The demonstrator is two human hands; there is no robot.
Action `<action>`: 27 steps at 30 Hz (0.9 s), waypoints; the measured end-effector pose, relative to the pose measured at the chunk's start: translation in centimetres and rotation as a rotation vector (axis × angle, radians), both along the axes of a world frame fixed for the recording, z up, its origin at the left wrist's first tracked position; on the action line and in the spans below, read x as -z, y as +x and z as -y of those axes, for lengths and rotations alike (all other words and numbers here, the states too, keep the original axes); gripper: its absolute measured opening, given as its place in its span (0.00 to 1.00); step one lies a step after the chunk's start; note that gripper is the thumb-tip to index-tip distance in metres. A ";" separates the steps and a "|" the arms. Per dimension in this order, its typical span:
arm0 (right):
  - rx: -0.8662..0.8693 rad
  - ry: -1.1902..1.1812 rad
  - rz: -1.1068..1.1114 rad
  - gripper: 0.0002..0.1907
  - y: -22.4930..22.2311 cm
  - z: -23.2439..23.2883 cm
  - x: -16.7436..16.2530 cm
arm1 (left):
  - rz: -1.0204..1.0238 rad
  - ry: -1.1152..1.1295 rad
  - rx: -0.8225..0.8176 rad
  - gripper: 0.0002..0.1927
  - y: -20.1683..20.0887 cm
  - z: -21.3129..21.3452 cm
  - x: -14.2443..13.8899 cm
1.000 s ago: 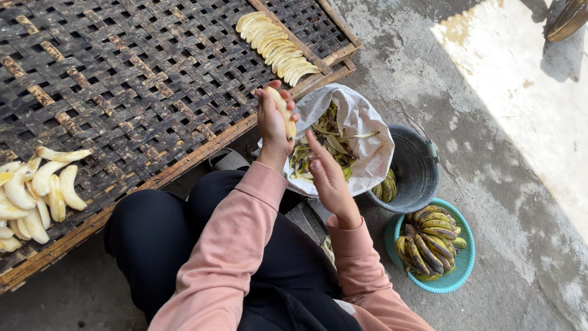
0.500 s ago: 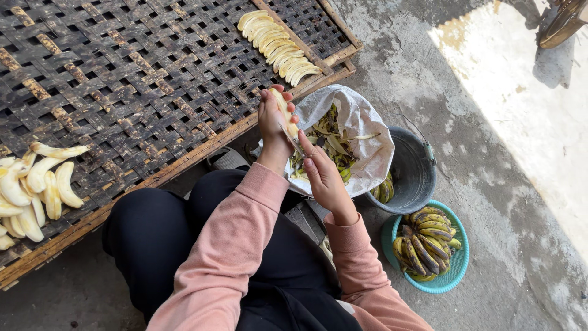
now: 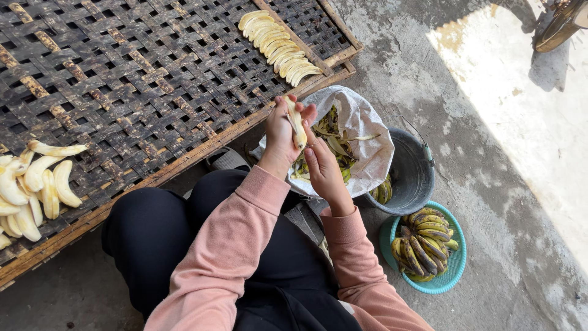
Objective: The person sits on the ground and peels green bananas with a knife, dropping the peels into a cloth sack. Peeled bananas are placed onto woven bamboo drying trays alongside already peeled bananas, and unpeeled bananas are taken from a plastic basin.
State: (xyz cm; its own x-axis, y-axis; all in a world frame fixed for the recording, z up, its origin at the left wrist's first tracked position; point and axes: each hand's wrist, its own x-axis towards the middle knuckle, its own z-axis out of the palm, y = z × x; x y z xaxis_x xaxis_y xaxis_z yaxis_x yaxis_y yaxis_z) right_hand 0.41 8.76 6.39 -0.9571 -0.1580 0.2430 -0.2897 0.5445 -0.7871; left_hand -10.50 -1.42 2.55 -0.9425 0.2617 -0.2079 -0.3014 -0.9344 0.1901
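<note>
My left hand (image 3: pixel 280 132) grips a pale peeled banana (image 3: pixel 296 121), held upright above a white sack (image 3: pixel 366 132) of green and yellow peels. My right hand (image 3: pixel 323 170) is just below and to the right, its fingertips touching the banana's lower end. Whether it holds a blade is hidden. Both sleeves are pink, and my dark-trousered knees are below.
A woven bamboo drying rack (image 3: pixel 122 73) holds a row of peeled bananas (image 3: pixel 278 48) at the far right and a pile of peeled bananas (image 3: pixel 33 184) at the left. A dark bucket (image 3: pixel 411 175) and a teal basket (image 3: pixel 456 257) of unpeeled bananas (image 3: pixel 422 242) stand on concrete.
Both hands have stayed together over the sack. The right hand has moved up closer to the banana, and the banana has turned slightly in the left hand.
</note>
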 end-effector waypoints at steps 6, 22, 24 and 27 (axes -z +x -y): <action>-0.002 -0.019 -0.075 0.27 -1.4 0.2 1.0 | -0.077 0.108 0.022 0.16 -0.4 -0.2 0.6; 0.369 0.878 -0.277 0.40 -2.6 4.6 -4.0 | -0.232 -0.455 0.094 0.14 -0.4 3.0 -1.0; 0.419 1.043 -0.400 0.40 -3.2 4.3 -5.1 | -0.220 -0.293 0.250 0.12 -0.7 4.5 -1.9; 0.453 0.966 -0.300 0.47 -3.7 2.4 -5.5 | -0.021 -0.311 0.310 0.11 -2.1 8.7 -2.9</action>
